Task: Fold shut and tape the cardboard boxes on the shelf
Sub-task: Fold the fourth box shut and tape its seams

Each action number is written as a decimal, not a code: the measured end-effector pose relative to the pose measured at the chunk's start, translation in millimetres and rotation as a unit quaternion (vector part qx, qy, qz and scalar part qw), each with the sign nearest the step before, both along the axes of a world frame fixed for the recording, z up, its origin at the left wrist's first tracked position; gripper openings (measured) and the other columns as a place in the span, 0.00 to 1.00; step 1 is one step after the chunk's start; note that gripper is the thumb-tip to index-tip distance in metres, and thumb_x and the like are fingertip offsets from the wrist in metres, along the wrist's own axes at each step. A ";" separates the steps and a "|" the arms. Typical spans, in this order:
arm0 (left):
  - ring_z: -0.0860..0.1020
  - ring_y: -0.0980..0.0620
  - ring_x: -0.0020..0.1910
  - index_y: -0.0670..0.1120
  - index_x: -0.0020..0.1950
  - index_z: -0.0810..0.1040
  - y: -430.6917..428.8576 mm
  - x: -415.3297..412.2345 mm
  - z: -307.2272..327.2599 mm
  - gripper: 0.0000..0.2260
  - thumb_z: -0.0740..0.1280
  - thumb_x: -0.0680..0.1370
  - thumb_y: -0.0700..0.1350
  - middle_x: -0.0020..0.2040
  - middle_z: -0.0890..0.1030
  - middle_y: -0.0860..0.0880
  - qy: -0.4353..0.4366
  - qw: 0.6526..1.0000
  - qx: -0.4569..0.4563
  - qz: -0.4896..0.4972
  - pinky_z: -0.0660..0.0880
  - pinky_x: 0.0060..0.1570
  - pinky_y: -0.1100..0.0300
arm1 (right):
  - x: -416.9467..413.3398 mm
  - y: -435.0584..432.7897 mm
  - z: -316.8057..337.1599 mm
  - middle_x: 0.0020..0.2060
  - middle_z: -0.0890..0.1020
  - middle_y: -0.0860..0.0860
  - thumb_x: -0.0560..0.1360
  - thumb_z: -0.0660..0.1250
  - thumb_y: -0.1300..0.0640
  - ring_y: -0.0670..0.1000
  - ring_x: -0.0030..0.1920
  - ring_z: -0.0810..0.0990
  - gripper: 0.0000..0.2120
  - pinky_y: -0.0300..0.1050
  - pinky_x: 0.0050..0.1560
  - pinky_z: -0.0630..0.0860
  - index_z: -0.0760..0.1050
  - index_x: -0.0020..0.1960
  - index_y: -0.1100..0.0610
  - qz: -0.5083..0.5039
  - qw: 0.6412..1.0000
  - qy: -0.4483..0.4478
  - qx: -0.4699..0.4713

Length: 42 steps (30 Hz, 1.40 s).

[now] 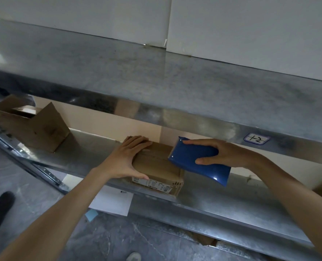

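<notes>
Far left on the dull galvanised shelf (231,200): open cardboard box (33,127), flaps up. Left hand (126,159) lies flat on the closed box (156,166) mid-shelf at the front edge, fingers straight and together on top, thumb splayed down the front face. Right hand (226,153) has fingers and thumb clamped on a glossy, pillow-shaped blue pouch (197,161) at the box's right end.

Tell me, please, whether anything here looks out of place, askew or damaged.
Yes. The left box sits askew on the shelf, flaps up, unlike the closed box. A white sheet and a blue note lie loose below. The right hand holds a blue pouch; no tape shows.
</notes>
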State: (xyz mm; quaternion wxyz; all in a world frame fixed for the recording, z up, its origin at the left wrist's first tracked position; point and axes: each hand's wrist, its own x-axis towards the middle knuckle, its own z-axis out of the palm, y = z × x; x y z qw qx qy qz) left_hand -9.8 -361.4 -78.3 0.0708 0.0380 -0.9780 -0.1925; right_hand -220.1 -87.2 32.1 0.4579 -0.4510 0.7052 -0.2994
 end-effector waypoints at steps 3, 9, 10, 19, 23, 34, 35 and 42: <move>0.55 0.57 0.77 0.59 0.78 0.56 1.1 -0.6 1.2 0.50 0.67 0.62 0.78 0.78 0.58 0.57 -0.006 1.000 -0.001 0.002 0.48 0.76 0.54 | -8.6 9.7 -4.2 0.64 0.76 0.36 0.71 0.74 0.50 0.42 0.58 0.79 0.28 0.44 0.56 0.79 0.71 0.68 0.34 -0.010 1.000 -0.003 0.002; 0.51 0.63 0.76 0.61 0.78 0.54 0.5 -2.5 0.1 0.49 0.67 0.62 0.78 0.77 0.57 0.58 -0.011 1.000 0.008 -0.004 0.46 0.75 0.56 | -19.8 29.1 -14.9 0.66 0.74 0.36 0.67 0.77 0.42 0.46 0.62 0.78 0.31 0.52 0.59 0.79 0.70 0.68 0.32 -0.010 1.000 -0.006 0.009; 0.50 0.64 0.75 0.62 0.78 0.53 0.3 -2.5 -0.3 0.49 0.67 0.62 0.78 0.77 0.57 0.58 -0.010 1.000 0.010 -0.004 0.46 0.75 0.56 | -20.2 28.5 -16.4 0.66 0.74 0.37 0.67 0.77 0.42 0.47 0.61 0.78 0.32 0.53 0.59 0.79 0.70 0.68 0.32 -0.010 1.000 -0.006 0.010; 0.46 0.72 0.73 0.64 0.77 0.52 0.8 -2.9 -2.0 0.49 0.69 0.62 0.76 0.76 0.55 0.62 0.007 1.000 0.024 -0.008 0.49 0.71 0.61 | -30.1 39.9 -15.0 0.67 0.73 0.39 0.70 0.76 0.50 0.46 0.60 0.79 0.30 0.50 0.57 0.80 0.71 0.67 0.32 -0.013 0.999 -0.017 0.031; 0.46 0.72 0.72 0.67 0.76 0.50 0.0 -3.3 -1.6 0.49 0.69 0.62 0.77 0.76 0.56 0.61 0.002 1.000 0.025 -0.005 0.51 0.71 0.60 | -35.6 51.4 -11.9 0.67 0.74 0.39 0.70 0.76 0.50 0.44 0.59 0.79 0.30 0.45 0.56 0.79 0.71 0.67 0.32 -0.010 0.999 -0.021 0.049; 0.44 0.73 0.73 0.66 0.77 0.49 0.6 -2.8 0.3 0.49 0.69 0.62 0.77 0.77 0.54 0.61 -0.013 1.000 0.028 -0.004 0.50 0.72 0.58 | -36.8 52.8 -17.5 0.60 0.78 0.36 0.67 0.77 0.48 0.43 0.55 0.81 0.28 0.42 0.51 0.80 0.73 0.63 0.30 -0.007 0.997 0.008 0.075; 0.43 0.72 0.73 0.65 0.77 0.50 0.7 -2.7 0.4 0.49 0.68 0.62 0.77 0.77 0.54 0.61 -0.015 0.999 0.028 -0.003 0.50 0.72 0.57 | -35.6 49.7 -17.9 0.59 0.79 0.36 0.66 0.77 0.47 0.42 0.53 0.81 0.28 0.41 0.50 0.80 0.73 0.62 0.29 -0.006 0.997 0.014 0.078; 0.45 0.68 0.75 0.62 0.78 0.52 1.0 -2.0 0.2 0.51 0.68 0.61 0.77 0.78 0.53 0.61 -0.021 0.999 0.035 0.002 0.50 0.73 0.57 | -29.0 28.5 -20.1 0.63 0.76 0.38 0.67 0.76 0.43 0.43 0.56 0.79 0.27 0.46 0.59 0.78 0.72 0.62 0.28 0.018 0.990 0.087 0.105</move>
